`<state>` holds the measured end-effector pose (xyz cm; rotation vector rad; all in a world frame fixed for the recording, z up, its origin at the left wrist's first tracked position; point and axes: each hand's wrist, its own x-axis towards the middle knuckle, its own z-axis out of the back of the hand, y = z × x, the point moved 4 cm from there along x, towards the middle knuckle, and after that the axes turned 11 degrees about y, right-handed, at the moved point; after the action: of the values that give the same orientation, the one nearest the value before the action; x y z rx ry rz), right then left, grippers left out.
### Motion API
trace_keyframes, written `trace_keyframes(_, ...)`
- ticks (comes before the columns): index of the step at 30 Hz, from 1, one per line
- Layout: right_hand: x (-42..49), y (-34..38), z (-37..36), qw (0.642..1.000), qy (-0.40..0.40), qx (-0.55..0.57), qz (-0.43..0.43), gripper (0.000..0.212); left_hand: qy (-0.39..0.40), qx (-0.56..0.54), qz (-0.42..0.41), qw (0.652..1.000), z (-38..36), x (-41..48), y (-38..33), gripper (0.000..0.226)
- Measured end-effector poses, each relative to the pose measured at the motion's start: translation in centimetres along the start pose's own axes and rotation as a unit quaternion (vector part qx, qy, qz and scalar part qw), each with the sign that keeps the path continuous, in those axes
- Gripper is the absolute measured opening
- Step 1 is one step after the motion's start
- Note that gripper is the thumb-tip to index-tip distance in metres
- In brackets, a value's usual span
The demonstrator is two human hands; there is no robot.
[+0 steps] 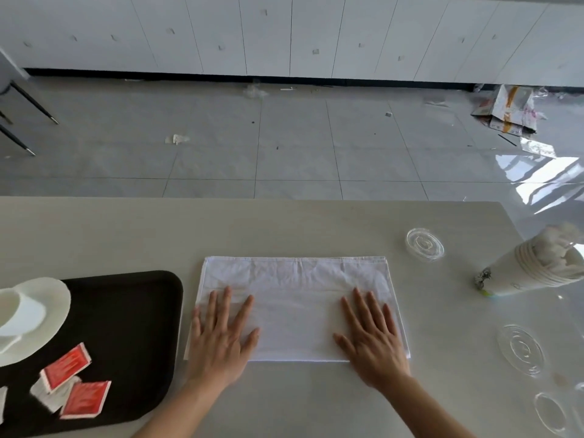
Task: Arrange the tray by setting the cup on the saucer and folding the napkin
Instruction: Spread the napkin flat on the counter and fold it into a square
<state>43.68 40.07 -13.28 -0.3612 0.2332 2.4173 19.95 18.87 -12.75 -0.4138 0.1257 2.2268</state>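
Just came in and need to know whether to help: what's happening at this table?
A person presses both flat hands on a white napkin lying as a long rectangle on the table: left hand near its left end, right hand near its right. On the black tray to the left, the cup already sits on the saucer, with red packets nearby.

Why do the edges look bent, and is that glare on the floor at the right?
Head view: the wide-angle lens fans the cabinet lines outward; head view: yes, bright light glares off the glossy floor at right; head view: the cup and saucer at the left edge look smeared, the central napkin sharper.
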Motion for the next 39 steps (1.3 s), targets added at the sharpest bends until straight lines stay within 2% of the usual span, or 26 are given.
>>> trace_keyframes(7,-5.2,0.0,-1.5,1.000,-0.008,0.008,0.002,0.072,0.019,0.000,0.007,1.000,-1.6,-4.9,0.4,0.067)
trace_keyframes(12,-5.6,-0.8,-1.6,1.000,0.001,-0.001,0.002,0.073,0.036,0.018,0.031,0.999,0.2,-6.2,-0.7,0.067)
trace_keyframes(16,-6.3,-2.3,-1.6,1.000,-0.003,-0.001,0.012,0.073,0.060,0.000,0.083,0.995,1.0,-7.5,-1.7,0.068)
trace_keyframes(23,-6.5,-3.0,-1.6,1.000,0.002,-0.006,0.017,0.074,0.023,-0.105,0.210,0.972,1.2,-10.3,-0.5,0.078)
trace_keyframes(25,-6.6,-3.0,-1.6,1.000,0.003,-0.004,0.017,0.075,0.038,-0.115,0.225,0.967,0.9,-11.0,-0.3,0.074)
trace_keyframes(32,-6.5,-2.9,-1.5,1.000,0.003,0.005,0.019,0.076,0.113,-0.108,0.220,0.963,2.0,-11.3,1.0,0.041)
trace_keyframes(39,-6.7,-3.7,-0.8,0.998,0.004,0.014,0.053,0.074,0.125,-0.222,0.247,0.935,1.9,-12.1,2.0,0.043)
